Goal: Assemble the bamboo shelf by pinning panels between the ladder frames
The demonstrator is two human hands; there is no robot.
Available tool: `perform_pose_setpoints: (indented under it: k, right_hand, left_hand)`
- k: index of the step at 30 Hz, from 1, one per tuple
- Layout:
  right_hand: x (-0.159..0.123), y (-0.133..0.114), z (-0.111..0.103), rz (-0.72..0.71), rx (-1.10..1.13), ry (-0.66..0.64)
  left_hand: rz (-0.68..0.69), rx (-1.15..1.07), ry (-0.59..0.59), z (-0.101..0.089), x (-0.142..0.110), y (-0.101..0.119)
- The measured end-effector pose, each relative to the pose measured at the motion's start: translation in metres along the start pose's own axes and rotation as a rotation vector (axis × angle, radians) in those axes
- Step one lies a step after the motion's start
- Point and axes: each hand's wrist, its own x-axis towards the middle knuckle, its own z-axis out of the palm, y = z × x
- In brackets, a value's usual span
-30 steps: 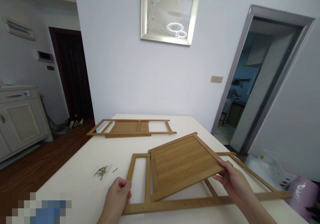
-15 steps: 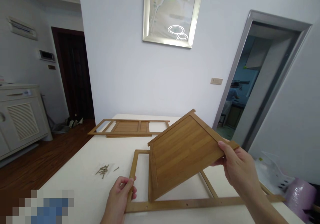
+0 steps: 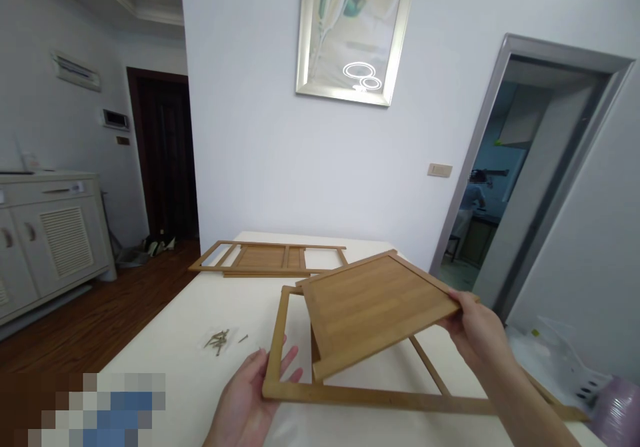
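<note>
My right hand (image 3: 476, 330) grips the right edge of a brown bamboo panel (image 3: 373, 304) and holds it nearly level above a bamboo ladder-like frame (image 3: 380, 397). My left hand (image 3: 253, 394) holds the frame's near left corner, fingers under the left rail, so that this end is raised off the white table (image 3: 200, 367). The panel's near corner sits close to the frame's inner upright. A small heap of screws (image 3: 219, 341) lies on the table left of the frame.
A second bamboo frame with a panel in it (image 3: 267, 258) lies at the table's far end. A white cabinet (image 3: 45, 234) stands at left. A doorway (image 3: 505, 187) opens at right, with a person far inside. White and pink plastic items (image 3: 575, 374) are beside the table's right.
The panel has swung down from a steep tilt to nearly level. My left hand has lifted the frame's near left corner off the table, and my view has shifted left.
</note>
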Motion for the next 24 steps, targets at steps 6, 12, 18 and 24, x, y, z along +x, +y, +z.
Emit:
perform_pose_setpoints:
  k: [6, 12, 18, 24]
  right_hand:
    - [0.021, 0.011, -0.044, 0.203, 0.140, 0.041]
    - [0.036, -0.008, -0.079, 0.162, 0.253, 0.056]
    - [0.032, -0.022, -0.099, 0.114, 0.275, -0.009]
    - [0.014, -0.011, -0.123, 0.218, 0.197, -0.135]
  left_hand:
    - [0.229, 0.097, -0.043, 0.036, -0.014, 0.018]
    - [0.387, 0.056, -0.119, 0.068, -0.024, 0.060]
    - [0.645, 0.098, -0.141, 0.078, -0.050, 0.052]
    - [0.813, 0.159, -0.158, 0.073, -0.074, 0.021]
